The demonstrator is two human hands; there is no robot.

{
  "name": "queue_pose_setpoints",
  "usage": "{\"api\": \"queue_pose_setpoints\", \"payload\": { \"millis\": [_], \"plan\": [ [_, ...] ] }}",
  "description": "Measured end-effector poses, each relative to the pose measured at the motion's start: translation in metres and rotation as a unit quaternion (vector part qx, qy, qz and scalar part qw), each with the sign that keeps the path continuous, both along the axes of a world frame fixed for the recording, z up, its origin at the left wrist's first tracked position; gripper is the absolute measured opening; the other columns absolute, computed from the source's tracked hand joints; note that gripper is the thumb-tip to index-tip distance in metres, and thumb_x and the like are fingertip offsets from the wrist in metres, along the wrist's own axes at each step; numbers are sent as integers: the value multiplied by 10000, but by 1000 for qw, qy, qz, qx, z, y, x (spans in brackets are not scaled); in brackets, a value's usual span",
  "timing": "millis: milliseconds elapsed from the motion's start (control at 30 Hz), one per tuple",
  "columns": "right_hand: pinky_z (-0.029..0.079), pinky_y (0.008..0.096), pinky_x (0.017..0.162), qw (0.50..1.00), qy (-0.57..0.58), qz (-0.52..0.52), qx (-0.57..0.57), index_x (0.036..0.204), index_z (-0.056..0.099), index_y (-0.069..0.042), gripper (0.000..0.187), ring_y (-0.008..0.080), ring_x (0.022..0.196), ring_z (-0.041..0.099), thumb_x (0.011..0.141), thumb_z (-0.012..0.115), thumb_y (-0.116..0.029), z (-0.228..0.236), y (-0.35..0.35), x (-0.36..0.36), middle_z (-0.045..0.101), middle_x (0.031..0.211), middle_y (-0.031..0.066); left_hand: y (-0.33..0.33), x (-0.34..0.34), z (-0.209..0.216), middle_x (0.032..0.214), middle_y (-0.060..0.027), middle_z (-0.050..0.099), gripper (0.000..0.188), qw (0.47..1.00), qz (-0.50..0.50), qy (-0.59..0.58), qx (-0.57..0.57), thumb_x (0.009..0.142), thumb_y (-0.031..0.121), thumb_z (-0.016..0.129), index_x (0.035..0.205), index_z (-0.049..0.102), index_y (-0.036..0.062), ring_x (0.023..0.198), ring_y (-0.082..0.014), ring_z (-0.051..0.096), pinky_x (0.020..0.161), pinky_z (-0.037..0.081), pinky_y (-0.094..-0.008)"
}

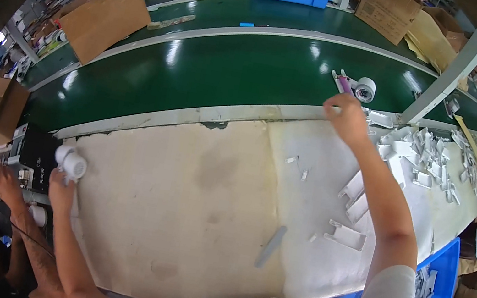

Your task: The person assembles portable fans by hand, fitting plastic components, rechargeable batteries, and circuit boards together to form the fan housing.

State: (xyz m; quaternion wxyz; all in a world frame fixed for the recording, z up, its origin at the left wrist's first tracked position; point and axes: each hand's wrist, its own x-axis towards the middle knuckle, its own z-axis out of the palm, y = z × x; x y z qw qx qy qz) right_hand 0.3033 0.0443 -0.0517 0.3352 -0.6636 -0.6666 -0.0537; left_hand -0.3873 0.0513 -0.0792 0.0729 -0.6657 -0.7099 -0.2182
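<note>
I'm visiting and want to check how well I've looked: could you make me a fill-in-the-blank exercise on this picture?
1. The person's left hand is at a device coloured ____.
2. The belt near the person's right hand is coloured ____.
3. The pile of loose parts lies toward the table's ____ end, not its left.
4. The bin at the picture's lower right is coloured ____.

Missing words: white; green; right; blue.

The workbench [172, 201] has a worn, stained pale covering; a grey flat strip [270, 246] lies near its middle, white channel-shaped parts [345, 236] and a pile of white pieces [423, 153] at right; the adjoining green conveyor belt [234, 65] carries a white round-headed device [364, 89]
</note>
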Motion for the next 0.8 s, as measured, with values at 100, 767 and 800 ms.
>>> {"api": "queue_pose_setpoints", "payload": {
  "millis": [100, 767, 800],
  "plan": [
    [486, 400, 759, 989, -59, -129, -45, 866, 652, -79, 218, 316, 887, 587, 769, 622, -272, 2, 27, 44, 625, 883, 127, 21, -53, -6, 1181, -248, 495, 335, 997, 60, 39, -31, 669, 58, 611, 975, 550, -63, 1123, -382, 462, 952, 373, -409],
    [427, 249, 529, 709, 686, 117, -117, 989, 490, -46, 202, 141, 632, 556, 814, 483, -147, 11, 27, -33, 535, 704, 36, -11, 325, 23, 1050, -126, 606, 400, 577, -319, -659, -360, 923, 313, 448, 1131, 514, -23, 997, -198, 579, 799, 481, -307],
    [440, 254, 545, 681, 706, 158, -110, 1011, 483, -40, 207, 144, 646, 558, 826, 462, -131, 14, 14, -53, 542, 714, 39, -15, 342, 27, 1073, -136, 595, 444, 527, -285, -711, -368, 934, 343, 412, 1172, 473, -27, 1019, -217, 571, 817, 478, -324]
  ]
}}
